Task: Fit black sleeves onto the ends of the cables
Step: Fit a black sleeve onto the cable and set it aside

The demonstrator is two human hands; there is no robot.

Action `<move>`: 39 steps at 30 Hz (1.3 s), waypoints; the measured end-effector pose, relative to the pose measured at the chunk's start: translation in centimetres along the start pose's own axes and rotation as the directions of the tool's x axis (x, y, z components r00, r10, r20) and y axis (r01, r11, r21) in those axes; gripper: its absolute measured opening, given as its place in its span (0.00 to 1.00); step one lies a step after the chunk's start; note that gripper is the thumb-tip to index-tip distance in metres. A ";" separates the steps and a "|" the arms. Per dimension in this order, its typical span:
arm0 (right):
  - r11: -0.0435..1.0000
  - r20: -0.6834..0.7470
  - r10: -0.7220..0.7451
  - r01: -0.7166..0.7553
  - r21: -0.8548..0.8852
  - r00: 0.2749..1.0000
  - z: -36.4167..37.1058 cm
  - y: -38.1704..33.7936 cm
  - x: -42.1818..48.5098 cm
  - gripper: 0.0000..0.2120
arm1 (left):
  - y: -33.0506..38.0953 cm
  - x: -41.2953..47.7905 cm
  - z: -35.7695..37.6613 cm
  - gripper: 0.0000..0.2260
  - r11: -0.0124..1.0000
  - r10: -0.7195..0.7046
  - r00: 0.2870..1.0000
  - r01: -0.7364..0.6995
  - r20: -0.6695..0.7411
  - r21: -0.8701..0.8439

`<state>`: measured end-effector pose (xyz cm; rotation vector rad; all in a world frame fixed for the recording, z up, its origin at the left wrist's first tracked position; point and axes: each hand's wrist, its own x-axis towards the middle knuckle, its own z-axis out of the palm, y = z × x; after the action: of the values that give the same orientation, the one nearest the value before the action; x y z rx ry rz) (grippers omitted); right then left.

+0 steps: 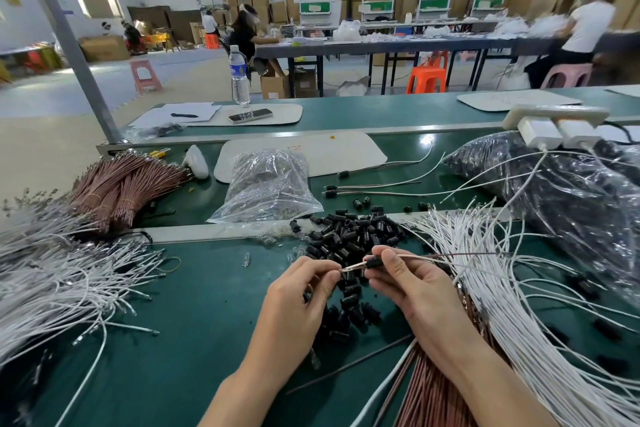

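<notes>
My right hand [412, 283] pinches a black sleeve [374, 263] that sits on a thin pair of cables, one white and one brown [450, 255], running off to the right. My left hand [301, 291] pinches the metal tips of those cables [349, 268] just left of the sleeve. Both hands hover above a heap of loose black sleeves [349, 236] on the green bench. Cables with sleeves fitted [374, 192] lie further back.
White cables fan out at the left [69, 274] and right [502, 288]. Brown cable bundles lie at back left [117, 184] and under my right forearm [433, 392]. A clear bag [270, 184], a dark bag [561, 191] and a power strip [554, 122] sit behind.
</notes>
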<state>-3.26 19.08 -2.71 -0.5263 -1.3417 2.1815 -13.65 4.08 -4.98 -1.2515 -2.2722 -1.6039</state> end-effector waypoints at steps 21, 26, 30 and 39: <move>0.985 0.022 -0.080 0.082 -0.150 0.997 0.1 0.3 -0.2 0.10 | -0.3 -0.1 0.0 0.11 0.994 -0.100 0.993 0.102 0.057 -0.044; 0.979 0.052 -0.088 0.096 -0.179 0.995 0.2 0.3 -0.2 0.09 | -0.8 -0.2 0.1 0.12 0.997 -0.071 0.992 0.066 0.106 0.044; 0.976 0.065 -0.078 0.089 -0.197 0.995 0.2 0.3 -0.2 0.09 | -0.4 -0.1 -0.1 0.11 0.996 -0.086 0.993 0.088 0.078 -0.020; 0.987 0.148 -0.019 0.042 -0.158 0.989 0.3 0.4 -0.4 0.11 | 0.7 0.0 -0.3 0.05 0.978 -0.154 0.985 0.163 0.073 -0.131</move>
<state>-3.26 18.48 -2.93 -0.4079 -1.6031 2.1335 -13.32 3.89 -4.34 -1.1908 -2.3911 -1.8280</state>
